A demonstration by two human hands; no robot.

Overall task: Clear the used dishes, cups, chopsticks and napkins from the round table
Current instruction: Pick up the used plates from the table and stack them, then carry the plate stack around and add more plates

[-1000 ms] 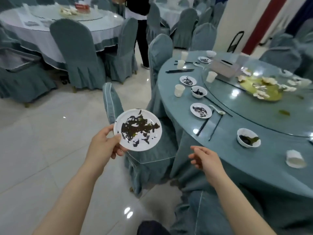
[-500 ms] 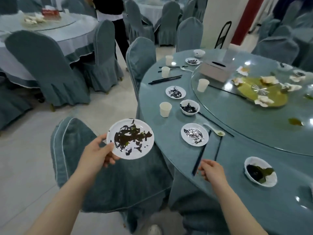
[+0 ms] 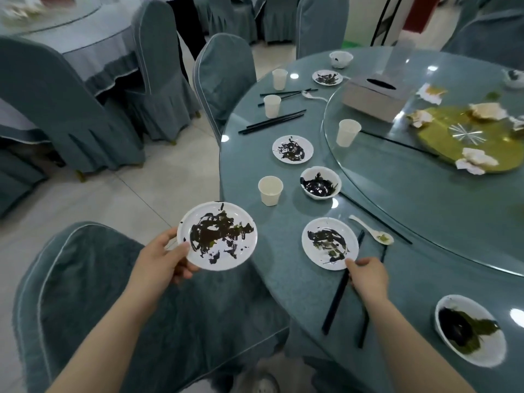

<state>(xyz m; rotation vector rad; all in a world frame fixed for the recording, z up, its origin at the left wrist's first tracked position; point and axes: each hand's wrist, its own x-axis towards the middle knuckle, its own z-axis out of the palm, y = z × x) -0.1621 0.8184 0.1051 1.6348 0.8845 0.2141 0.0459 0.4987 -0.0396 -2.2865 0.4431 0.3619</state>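
My left hand [image 3: 161, 262] holds a white plate smeared with dark sauce [image 3: 217, 235] by its near rim, out over the edge of the round table [image 3: 283, 282]. My right hand [image 3: 367, 276] is at the near rim of a second dirty plate [image 3: 329, 242] lying on the table. Its thumb is on that rim and its fingers curl over a pair of black chopsticks [image 3: 334, 304]. Beyond lie a spoon [image 3: 371, 229], a dirty bowl [image 3: 320, 182], a paper cup [image 3: 270, 190] and another dirty plate [image 3: 292, 148].
A bowl with green scraps [image 3: 470, 330] sits at the near right. The glass turntable [image 3: 425, 199] carries a tissue box [image 3: 374, 96], a cup [image 3: 348, 132] and crumpled napkins [image 3: 476, 161]. A covered chair [image 3: 113, 293] stands below my left arm, others around.
I have stepped closer to the table. My right hand moved forward from the chopsticks' near end to the second plate's rim. My left hand keeps the same plate.
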